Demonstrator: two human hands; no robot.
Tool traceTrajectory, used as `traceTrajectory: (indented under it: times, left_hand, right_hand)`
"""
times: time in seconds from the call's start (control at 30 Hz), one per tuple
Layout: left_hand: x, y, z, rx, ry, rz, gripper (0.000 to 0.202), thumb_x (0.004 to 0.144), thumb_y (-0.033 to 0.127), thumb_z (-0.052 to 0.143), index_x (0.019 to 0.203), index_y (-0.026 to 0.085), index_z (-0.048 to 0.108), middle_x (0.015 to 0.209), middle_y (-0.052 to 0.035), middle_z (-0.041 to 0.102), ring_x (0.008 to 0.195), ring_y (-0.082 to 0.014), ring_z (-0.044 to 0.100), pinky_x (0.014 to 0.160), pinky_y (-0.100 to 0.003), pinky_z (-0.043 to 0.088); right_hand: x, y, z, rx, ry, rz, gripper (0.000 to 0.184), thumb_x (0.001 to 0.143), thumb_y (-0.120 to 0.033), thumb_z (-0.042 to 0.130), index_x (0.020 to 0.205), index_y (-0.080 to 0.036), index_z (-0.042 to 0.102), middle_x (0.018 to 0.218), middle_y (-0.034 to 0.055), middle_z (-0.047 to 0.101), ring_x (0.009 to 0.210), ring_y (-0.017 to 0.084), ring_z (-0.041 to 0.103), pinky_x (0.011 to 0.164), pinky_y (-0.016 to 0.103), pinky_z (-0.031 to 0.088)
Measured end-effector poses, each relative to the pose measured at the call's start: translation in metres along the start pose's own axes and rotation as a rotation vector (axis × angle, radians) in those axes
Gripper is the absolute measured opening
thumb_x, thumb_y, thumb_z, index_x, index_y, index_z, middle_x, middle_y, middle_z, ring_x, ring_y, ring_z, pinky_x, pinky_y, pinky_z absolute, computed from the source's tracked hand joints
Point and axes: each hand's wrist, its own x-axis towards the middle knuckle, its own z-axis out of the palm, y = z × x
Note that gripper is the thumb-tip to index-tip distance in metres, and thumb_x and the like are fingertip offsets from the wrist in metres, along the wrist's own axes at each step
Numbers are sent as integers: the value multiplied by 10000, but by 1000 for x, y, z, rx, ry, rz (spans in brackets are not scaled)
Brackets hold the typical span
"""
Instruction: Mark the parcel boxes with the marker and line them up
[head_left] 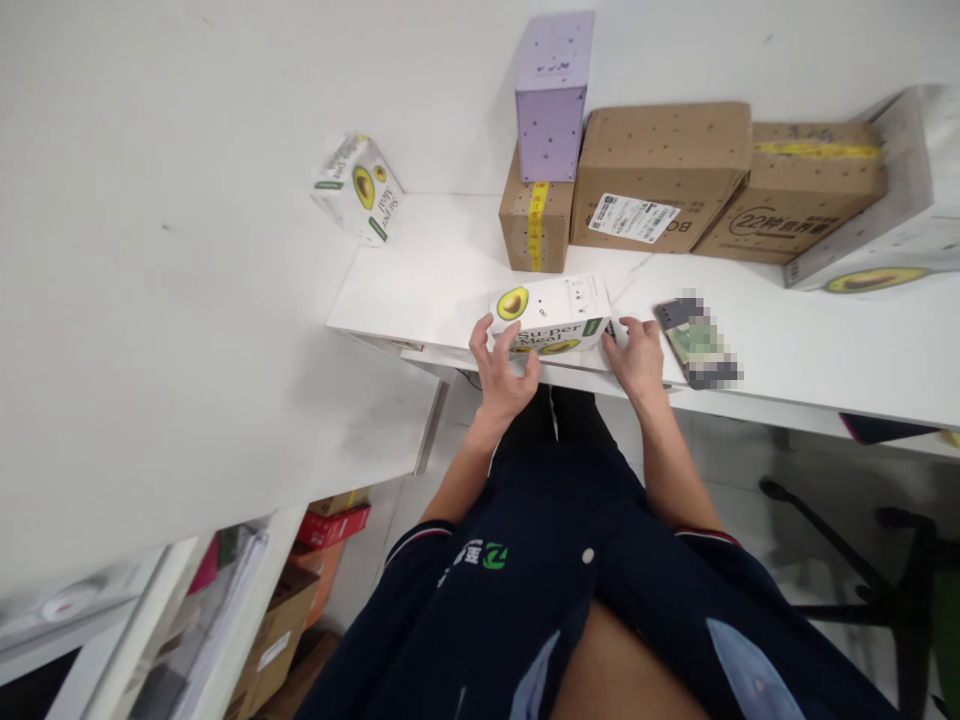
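One white avocado-print box (556,318) lies between the hands, long axis running from left hand (501,378) to right hand (637,362), lettered side facing the person. Fingers curved at both ends; grip cannot be determined. Beyond: three brown cartons (664,150), one purple box (553,125). Right of right hand: one phone (696,342).

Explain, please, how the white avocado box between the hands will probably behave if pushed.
The box probably feels stiff, as its edges look straight. Its flat sides suggest sliding rather than rolling. It might drop if pushed frontward, since the front edge of the desk is close.
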Motion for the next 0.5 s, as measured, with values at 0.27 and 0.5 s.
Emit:
traceTrajectory:
  times: [0.27, 0.5]
  left_hand:
    - [18, -2, 2, 367, -40, 115, 383, 857, 370, 637, 1202, 207, 601, 1364, -142, 445, 1341, -312, 420, 1152, -522, 384]
    - [27, -2, 2, 409, -106, 76, 333, 871, 376, 609, 1150, 197, 638, 1306, -148, 525, 1279, -292, 489, 1103, -470, 427]
  right_hand:
    - [3, -19, -5, -550, -292, 84, 309, 885, -342, 571, 1090, -118, 630, 1120, 189, 589, 985, 314, 617, 872, 430, 478]
    - [14, -5, -16, -178, -69, 171, 125, 784, -289, 632, 781, -164, 634, 704, 24, 568, 689, 186, 536, 736, 343, 463]
